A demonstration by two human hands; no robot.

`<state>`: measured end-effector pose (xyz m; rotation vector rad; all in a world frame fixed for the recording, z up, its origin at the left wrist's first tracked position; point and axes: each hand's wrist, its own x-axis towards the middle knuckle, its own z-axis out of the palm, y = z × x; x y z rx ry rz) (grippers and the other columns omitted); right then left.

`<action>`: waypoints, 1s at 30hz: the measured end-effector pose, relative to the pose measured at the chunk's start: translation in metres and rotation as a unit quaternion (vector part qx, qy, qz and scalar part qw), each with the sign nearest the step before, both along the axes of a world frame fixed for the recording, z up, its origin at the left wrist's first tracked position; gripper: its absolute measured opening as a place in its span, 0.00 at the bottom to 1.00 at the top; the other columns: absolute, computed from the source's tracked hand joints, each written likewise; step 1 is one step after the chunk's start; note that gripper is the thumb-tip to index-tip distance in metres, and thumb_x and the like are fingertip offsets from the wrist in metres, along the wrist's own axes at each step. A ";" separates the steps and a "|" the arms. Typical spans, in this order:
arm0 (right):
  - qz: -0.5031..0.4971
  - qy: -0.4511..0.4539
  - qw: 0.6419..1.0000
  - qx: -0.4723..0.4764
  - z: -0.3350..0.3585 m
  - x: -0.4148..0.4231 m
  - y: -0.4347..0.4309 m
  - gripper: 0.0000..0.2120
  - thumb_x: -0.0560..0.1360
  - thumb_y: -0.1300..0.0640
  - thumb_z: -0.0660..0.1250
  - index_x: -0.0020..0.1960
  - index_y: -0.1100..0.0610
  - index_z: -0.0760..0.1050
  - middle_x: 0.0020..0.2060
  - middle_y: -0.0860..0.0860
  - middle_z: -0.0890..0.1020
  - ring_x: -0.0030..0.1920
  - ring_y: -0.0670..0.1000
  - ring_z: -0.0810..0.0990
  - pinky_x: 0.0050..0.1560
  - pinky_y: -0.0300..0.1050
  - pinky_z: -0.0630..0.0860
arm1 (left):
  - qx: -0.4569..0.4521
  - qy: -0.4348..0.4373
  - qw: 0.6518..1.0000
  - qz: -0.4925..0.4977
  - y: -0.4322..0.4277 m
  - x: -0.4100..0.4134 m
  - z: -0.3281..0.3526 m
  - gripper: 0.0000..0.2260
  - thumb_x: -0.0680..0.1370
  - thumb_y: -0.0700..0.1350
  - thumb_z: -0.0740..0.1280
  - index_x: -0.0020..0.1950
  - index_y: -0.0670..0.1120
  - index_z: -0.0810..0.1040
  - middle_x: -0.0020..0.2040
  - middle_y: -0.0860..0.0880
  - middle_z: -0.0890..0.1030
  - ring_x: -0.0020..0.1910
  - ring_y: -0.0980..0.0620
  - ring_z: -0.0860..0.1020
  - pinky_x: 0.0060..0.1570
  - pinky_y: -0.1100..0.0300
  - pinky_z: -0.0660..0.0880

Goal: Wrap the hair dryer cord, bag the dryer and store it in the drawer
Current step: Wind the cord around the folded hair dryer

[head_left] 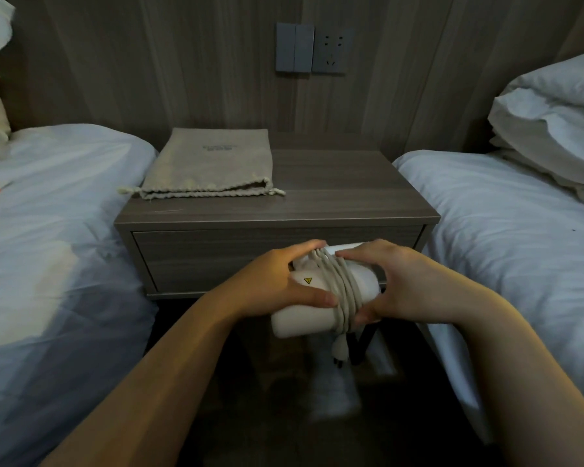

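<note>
I hold a white hair dryer (304, 318) in the air in front of the nightstand's drawer (196, 261), which is closed. Its grey cord (343, 291) is wound in several turns around the body, and the plug (338, 348) hangs loose below. My left hand (280, 281) grips the dryer from the left, thumb along its near side. My right hand (388, 281) grips it from the right, fingers curled over the top and thumb against the coils. A beige drawstring bag (209, 163) lies flat on the left half of the nightstand top, its mouth towards me.
The wooden nightstand (334, 190) stands between two beds with white bedding: one bed (54, 210) on the left, one bed (506, 230) on the right with pillows (553, 119). A switch and socket plate (312, 48) sits on the wall above. Dark floor lies below my arms.
</note>
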<state>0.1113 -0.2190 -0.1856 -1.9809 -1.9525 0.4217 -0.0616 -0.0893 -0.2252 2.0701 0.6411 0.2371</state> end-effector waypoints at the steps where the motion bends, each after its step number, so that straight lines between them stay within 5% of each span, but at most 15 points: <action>1: -0.001 -0.004 1.000 -0.013 -0.002 0.001 0.001 0.39 0.58 0.48 0.79 0.67 0.41 0.67 0.50 0.33 0.70 0.58 0.41 0.67 0.63 0.41 0.65 | -0.002 0.002 1.000 -0.004 -0.001 0.001 -0.002 0.39 0.62 0.59 0.76 0.70 0.64 0.62 0.66 0.54 0.73 0.59 0.55 0.75 0.58 0.55 0.74; 6: 0.009 -0.003 1.000 -0.021 -0.014 0.014 0.005 0.24 0.69 0.47 0.72 0.63 0.46 0.73 0.54 0.46 0.71 0.58 0.47 0.66 0.63 0.45 0.65 | -0.020 0.004 1.000 -0.011 -0.004 0.005 -0.007 0.40 0.61 0.60 0.76 0.70 0.64 0.62 0.65 0.54 0.74 0.59 0.56 0.75 0.60 0.53 0.74; 8: -0.028 -0.035 0.998 0.049 -0.017 0.015 0.008 0.19 0.72 0.44 0.66 0.59 0.50 0.78 0.52 0.47 0.72 0.57 0.48 0.67 0.63 0.50 0.66 | -0.031 -0.008 0.999 -0.023 -0.007 0.007 -0.008 0.41 0.59 0.62 0.75 0.70 0.65 0.63 0.64 0.55 0.75 0.59 0.57 0.75 0.59 0.54 0.74; 10: -0.082 -0.068 0.983 0.151 -0.017 0.015 0.011 0.25 0.71 0.39 0.60 0.59 0.54 0.79 0.54 0.50 0.75 0.57 0.50 0.68 0.63 0.50 0.66 | -0.034 -0.018 0.999 -0.029 -0.010 0.010 -0.008 0.40 0.59 0.62 0.75 0.68 0.65 0.64 0.63 0.56 0.75 0.58 0.58 0.75 0.59 0.56 0.74; 14: -0.138 0.006 0.936 0.323 -0.011 0.019 0.010 0.24 0.75 0.45 0.53 0.59 0.59 0.77 0.58 0.56 0.76 0.61 0.54 0.71 0.62 0.44 0.62 | -0.087 -0.063 0.994 -0.003 -0.006 0.006 0.000 0.33 0.56 0.62 0.74 0.60 0.70 0.69 0.61 0.59 0.76 0.58 0.60 0.76 0.58 0.60 0.74; 18: -0.280 0.141 0.837 0.449 -0.017 0.021 0.009 0.13 0.76 0.55 0.56 0.50 0.60 0.77 0.48 0.54 0.77 0.50 0.45 0.72 0.52 0.33 0.66 | -0.145 -0.138 0.979 0.042 0.003 0.000 0.005 0.29 0.56 0.59 0.74 0.56 0.67 0.72 0.60 0.60 0.77 0.59 0.61 0.76 0.58 0.59 0.73; 20: -0.371 0.217 0.807 0.405 -0.027 0.024 0.014 0.11 0.75 0.56 0.56 0.45 0.60 0.75 0.44 0.57 0.79 0.47 0.51 0.74 0.46 0.39 0.67 | -0.187 -0.173 0.965 0.056 0.005 -0.001 0.005 0.30 0.57 0.57 0.74 0.58 0.62 0.74 0.60 0.57 0.78 0.57 0.58 0.77 0.55 0.60 0.73; 21: -0.387 0.250 0.821 0.338 -0.032 0.026 0.019 0.12 0.77 0.54 0.56 0.44 0.60 0.75 0.44 0.57 0.79 0.48 0.54 0.76 0.46 0.41 0.67 | -0.208 -0.187 0.958 0.060 0.006 -0.002 0.005 0.30 0.57 0.56 0.73 0.60 0.60 0.74 0.60 0.55 0.79 0.57 0.56 0.78 0.54 0.59 0.74; 23: -0.365 0.354 0.843 0.174 -0.044 0.025 0.027 0.19 0.80 0.48 0.53 0.44 0.59 0.76 0.46 0.60 0.81 0.49 0.59 0.79 0.51 0.48 0.72 | -0.244 -0.209 0.945 0.065 0.007 -0.002 0.004 0.34 0.59 0.55 0.73 0.65 0.55 0.72 0.63 0.51 0.78 0.59 0.51 0.78 0.56 0.56 0.74; 25: -0.310 0.502 0.806 0.052 -0.049 0.015 0.031 0.25 0.80 0.42 0.50 0.47 0.61 0.76 0.46 0.65 0.81 0.46 0.62 0.80 0.56 0.56 0.74 | -0.266 -0.226 0.935 0.067 0.007 -0.002 0.004 0.40 0.58 0.56 0.76 0.70 0.51 0.69 0.63 0.48 0.78 0.61 0.47 0.77 0.60 0.52 0.73; 28: -0.211 0.611 0.761 -0.063 -0.044 0.008 0.029 0.33 0.78 0.38 0.43 0.55 0.65 0.73 0.39 0.64 0.81 0.36 0.59 0.81 0.44 0.52 0.75 | -0.276 -0.245 0.927 0.073 0.009 -0.002 0.005 0.40 0.61 0.57 0.75 0.71 0.50 0.67 0.64 0.45 0.77 0.62 0.44 0.76 0.61 0.49 0.72; 30: -0.194 0.640 0.739 -0.085 -0.038 0.007 0.026 0.29 0.79 0.40 0.46 0.58 0.62 0.72 0.37 0.61 0.81 0.31 0.56 0.79 0.39 0.49 0.74 | -0.272 -0.250 0.925 0.088 0.010 -0.003 0.008 0.38 0.62 0.57 0.72 0.71 0.51 0.67 0.64 0.45 0.77 0.61 0.43 0.77 0.57 0.50 0.73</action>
